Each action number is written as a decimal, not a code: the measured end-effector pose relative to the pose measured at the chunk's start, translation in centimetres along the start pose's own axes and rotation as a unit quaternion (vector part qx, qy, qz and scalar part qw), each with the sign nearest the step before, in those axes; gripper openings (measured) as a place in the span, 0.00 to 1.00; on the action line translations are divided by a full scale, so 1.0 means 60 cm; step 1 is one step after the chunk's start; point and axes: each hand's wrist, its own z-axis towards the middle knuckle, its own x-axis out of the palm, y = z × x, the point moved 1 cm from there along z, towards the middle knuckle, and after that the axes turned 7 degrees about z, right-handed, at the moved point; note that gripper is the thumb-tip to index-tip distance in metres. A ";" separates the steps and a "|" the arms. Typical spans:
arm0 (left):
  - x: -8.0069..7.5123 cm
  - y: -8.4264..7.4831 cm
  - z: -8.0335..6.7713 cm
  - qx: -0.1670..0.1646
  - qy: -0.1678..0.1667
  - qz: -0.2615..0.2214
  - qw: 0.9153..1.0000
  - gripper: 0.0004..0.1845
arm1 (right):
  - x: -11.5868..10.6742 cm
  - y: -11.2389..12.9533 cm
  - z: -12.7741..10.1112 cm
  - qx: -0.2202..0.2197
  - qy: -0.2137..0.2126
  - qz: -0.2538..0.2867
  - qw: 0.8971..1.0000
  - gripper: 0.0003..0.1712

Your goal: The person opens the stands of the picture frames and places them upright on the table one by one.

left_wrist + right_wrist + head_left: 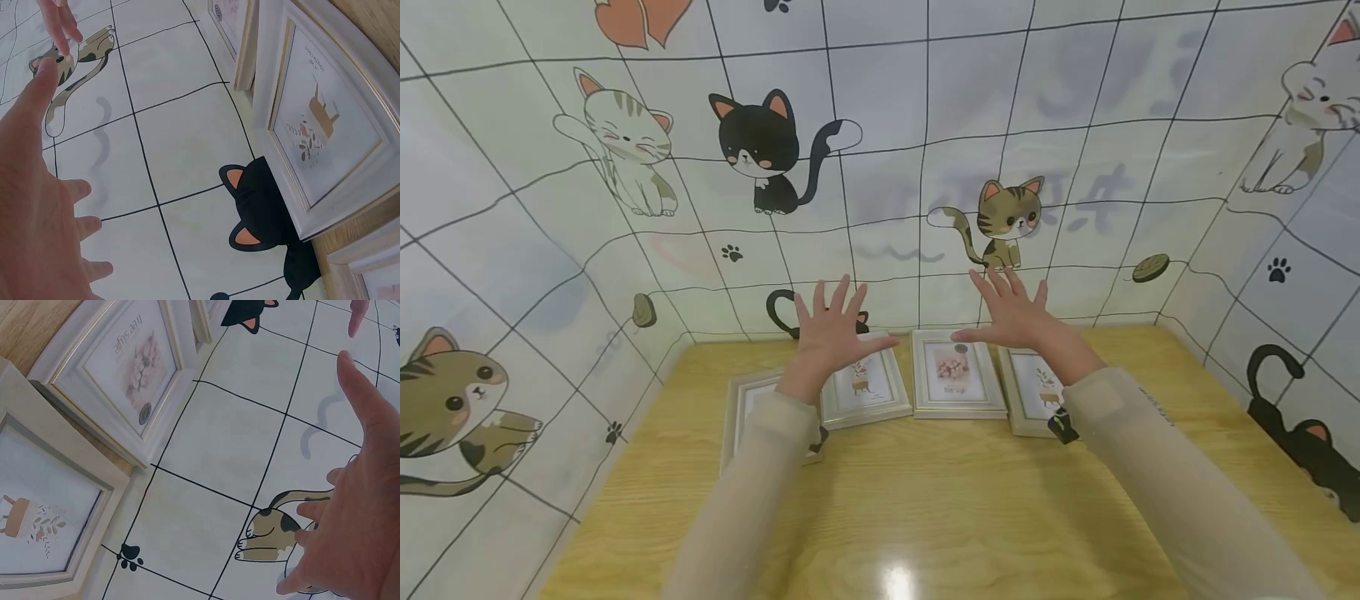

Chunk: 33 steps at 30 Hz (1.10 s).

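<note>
My left hand [831, 337] is raised with its fingers spread wide, in front of a picture frame with a plant drawing [872, 392]. My right hand [1017, 318] is spread the same way, between a frame with pink flowers [955, 379] and a rightmost frame with a potted plant [1033, 387]. Neither hand holds anything. Behind my left wrist stands a leftmost pale frame [737, 412], mostly hidden by the sleeve. In the left wrist view the plant-drawing frame [325, 119] shows close up; the right wrist view shows the pink-flower frame [134, 369].
The frames stand in a slightly curved row on a wooden table [917, 500], near its back edge. A pale tiled wall covering [887, 167] with cartoon cats rises behind and at both sides.
</note>
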 end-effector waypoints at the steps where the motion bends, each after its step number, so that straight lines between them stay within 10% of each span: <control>1: 0.000 0.003 -0.001 0.000 -0.001 -0.003 1.000 0.60 | 0.000 0.000 0.000 0.000 -0.001 -0.001 1.000 0.65; 33: -0.003 0.061 -0.043 -0.016 0.024 -0.018 0.999 0.58 | 0.018 -0.011 -0.018 -0.015 -0.012 0.014 1.000 0.66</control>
